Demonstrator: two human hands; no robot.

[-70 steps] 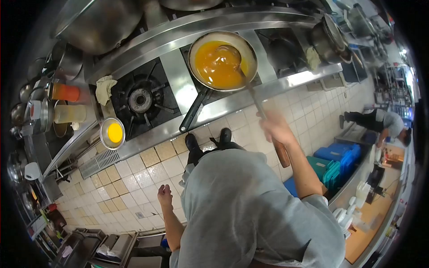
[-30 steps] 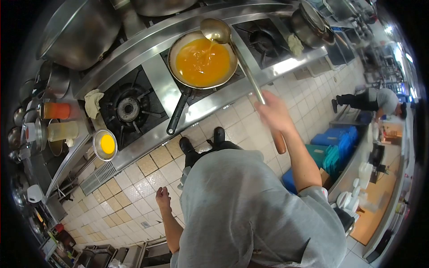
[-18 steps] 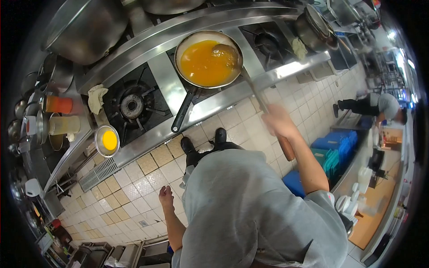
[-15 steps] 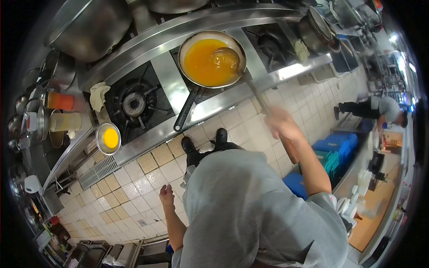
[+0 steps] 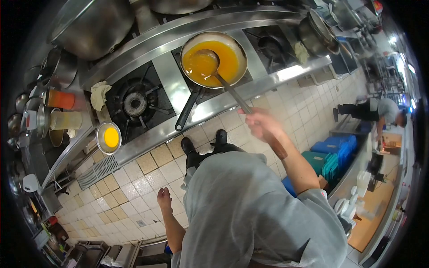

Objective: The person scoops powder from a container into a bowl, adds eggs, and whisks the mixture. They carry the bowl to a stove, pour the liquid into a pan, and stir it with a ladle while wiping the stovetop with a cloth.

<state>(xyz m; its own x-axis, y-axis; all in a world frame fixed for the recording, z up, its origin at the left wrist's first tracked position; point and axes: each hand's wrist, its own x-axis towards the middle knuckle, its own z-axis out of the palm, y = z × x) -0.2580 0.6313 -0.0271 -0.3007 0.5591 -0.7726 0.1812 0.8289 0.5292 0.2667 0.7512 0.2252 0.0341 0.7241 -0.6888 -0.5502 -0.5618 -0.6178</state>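
Observation:
A long-handled metal ladle (image 5: 233,95) is in my right hand (image 5: 263,125), whose fingers wrap round its handle. The handle's brown wooden end (image 5: 279,148) runs back along my forearm. The ladle's bowl dips into orange-yellow liquid (image 5: 228,60) on the left side of a frying pan (image 5: 240,47). This pan rests on the middle burner, its black handle (image 5: 188,108) pointing toward me untouched. Away from the stove, over the tiled floor, my left hand (image 5: 164,198) hangs at my side with loosely bent fingers and nothing in it.
Left of the pan is a bare burner (image 5: 135,103). A metal bowl (image 5: 109,138) with yellow contents sits at the stove's left corner, near a cloth (image 5: 99,96). Large pots (image 5: 91,29) stand behind. Blue bins (image 5: 335,145) and another person (image 5: 386,110) are at right.
The ladle's bowl has swept from the right side of the pan to the left. My right hand has moved slightly left with it. My left hand stays low at my side.

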